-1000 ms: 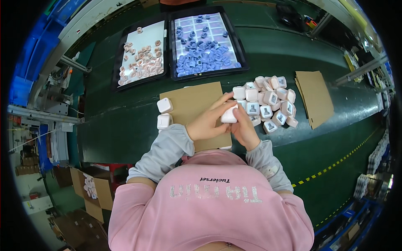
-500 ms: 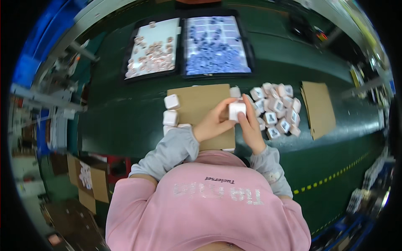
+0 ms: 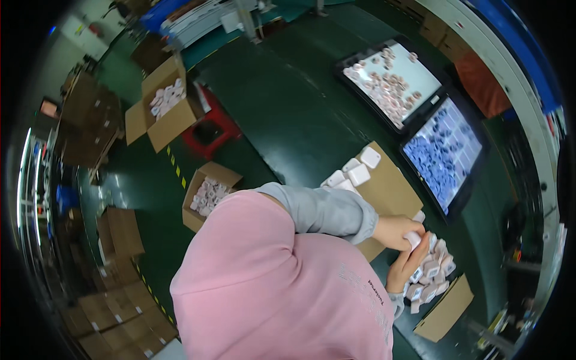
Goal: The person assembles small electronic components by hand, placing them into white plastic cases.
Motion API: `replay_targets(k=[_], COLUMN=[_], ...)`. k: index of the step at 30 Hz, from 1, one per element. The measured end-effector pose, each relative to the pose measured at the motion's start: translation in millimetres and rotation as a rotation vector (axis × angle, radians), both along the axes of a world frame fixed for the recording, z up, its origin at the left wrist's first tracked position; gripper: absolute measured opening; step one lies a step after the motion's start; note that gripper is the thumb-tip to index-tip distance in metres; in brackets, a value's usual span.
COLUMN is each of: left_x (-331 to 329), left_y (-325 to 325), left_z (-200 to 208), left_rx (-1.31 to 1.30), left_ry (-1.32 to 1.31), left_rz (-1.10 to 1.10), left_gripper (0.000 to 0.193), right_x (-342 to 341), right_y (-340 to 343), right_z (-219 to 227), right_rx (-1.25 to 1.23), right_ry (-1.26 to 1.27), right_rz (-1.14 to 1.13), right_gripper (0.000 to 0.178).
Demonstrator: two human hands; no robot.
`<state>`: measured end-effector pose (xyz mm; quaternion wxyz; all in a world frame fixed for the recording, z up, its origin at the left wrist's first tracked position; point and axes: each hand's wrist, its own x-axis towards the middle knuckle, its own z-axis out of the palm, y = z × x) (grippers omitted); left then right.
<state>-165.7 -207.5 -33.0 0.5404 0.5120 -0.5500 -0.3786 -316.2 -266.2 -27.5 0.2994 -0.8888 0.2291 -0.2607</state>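
Observation:
A small white, rounded square block (image 3: 413,240) sits between my two hands, partly covered by fingers. My left hand (image 3: 397,231) is closed round its near side. My right hand (image 3: 408,267) has its fingers pressed along the other side. Beneath them lies a flat brown cardboard sheet (image 3: 390,192). Several similar white blocks (image 3: 359,174) stand along the sheet's left edge. Right beside my right hand is a heap of pale pink blocks (image 3: 431,273), some with dark marks on a face.
Beyond the sheet lie a black-rimmed tray of small pinkish parts (image 3: 390,90) and one of blue parts (image 3: 432,165). Folded cardboard (image 3: 443,312) lies past the heap. Left of the green table are open cartons of pale pieces (image 3: 157,123), (image 3: 207,195) and a red stool (image 3: 227,129).
The view has swung left, bringing floor cartons and the stool into sight. Both hands still hold the white block, now more covered by fingers.

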Motion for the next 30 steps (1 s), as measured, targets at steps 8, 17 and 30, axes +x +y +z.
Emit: replay_targets(k=[8,17,30], left_x=[9,2,-12], left_y=[1,-6,-18], left_z=[12,4,13], left_rx=[0.033,-0.201,-0.209], left_ry=[0.058,-0.49,-0.03], left_rz=[-0.011,0.185,-0.267], left_gripper=[0.039,0.026,0.015], right_x=[12,18,-35], right_y=[-3,-3,-29], right_z=[-8,14,-31], right_rx=[0.434,1.039,1.117], right_ry=[-0.306,-0.665,-0.591], right_rz=[-0.203,-0.225,-0.129], right_gripper=[0.048,0.05,0.042])
